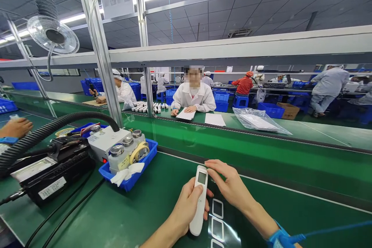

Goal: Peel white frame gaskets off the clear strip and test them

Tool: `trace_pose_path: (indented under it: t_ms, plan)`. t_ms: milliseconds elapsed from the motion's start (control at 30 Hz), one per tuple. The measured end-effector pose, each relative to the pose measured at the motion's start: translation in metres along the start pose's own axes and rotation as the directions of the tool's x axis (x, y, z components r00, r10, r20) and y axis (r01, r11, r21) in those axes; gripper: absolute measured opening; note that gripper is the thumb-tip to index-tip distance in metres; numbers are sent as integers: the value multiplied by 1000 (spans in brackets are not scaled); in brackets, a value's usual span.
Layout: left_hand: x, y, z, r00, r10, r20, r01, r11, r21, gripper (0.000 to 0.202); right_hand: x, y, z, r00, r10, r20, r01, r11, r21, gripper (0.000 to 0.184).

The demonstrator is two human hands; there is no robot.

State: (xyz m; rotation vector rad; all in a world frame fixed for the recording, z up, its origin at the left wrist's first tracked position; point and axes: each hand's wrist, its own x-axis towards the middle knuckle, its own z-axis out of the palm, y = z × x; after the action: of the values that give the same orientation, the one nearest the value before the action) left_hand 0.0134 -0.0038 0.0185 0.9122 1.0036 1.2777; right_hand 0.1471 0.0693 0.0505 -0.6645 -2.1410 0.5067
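On the green table (162, 186) a blue tray (143, 171) is placed, and to its right the left hand (186, 205) is clamped by its fingers around, and the right hand (229, 182), fingertips slightly apart, is set at the top of, a white handheld device (198, 215) held beside white-edged panes (217, 229).

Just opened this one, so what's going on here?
A person's left hand grips a long white handheld device with a small grey screen, above a green bench. The right hand is at its screen end, though contact is unclear. A glossy sheet with white-framed rounded rectangles lies beneath. Opposite, a worker in a white coat has white paper.
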Motion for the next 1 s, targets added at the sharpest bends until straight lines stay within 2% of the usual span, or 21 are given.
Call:
trace_pose_path:
  t_ms: [100,200,600,667,700,767,833,867,933,967,1000]
  plan:
    - [-1,-1,-1,996,1,84,-5,999,46,32,5,-1,-3,977,192,91,-204,967,151,23]
    - [-3,1,-1,990,-26,137,14,996,83,34,7,-3,-5,962,241,125,-261,947,187,21]
    - [0,2,-5,985,-89,148,71,990,121,27,4,2,-5,977,182,115,-198,969,149,17]
    - [0,5,-7,979,-105,173,84,988,126,28,6,2,-15,972,141,189,-173,971,165,18]
    - [-1,8,-8,973,-119,198,96,988,121,28,7,1,-22,958,107,265,-161,969,189,18]
    - [-2,12,-10,952,-155,264,133,986,101,28,9,-1,-36,898,32,439,-145,963,226,27]
    - [-3,16,-12,927,-187,325,175,982,64,28,10,-6,-47,839,18,544,-130,977,168,45]
    - [-3,18,-13,914,-197,354,191,980,50,28,9,-9,-50,830,40,556,-116,988,102,47]
    - [-2,22,-17,889,-202,411,196,979,58,29,9,-14,-53,845,79,528,-80,997,-20,37]
    - [0,24,-19,890,-187,415,173,982,72,30,8,-14,-53,855,77,512,-64,997,-43,31]
    - [2,25,-23,911,-155,382,135,988,80,32,8,-13,-54,866,67,496,-57,998,-36,26]
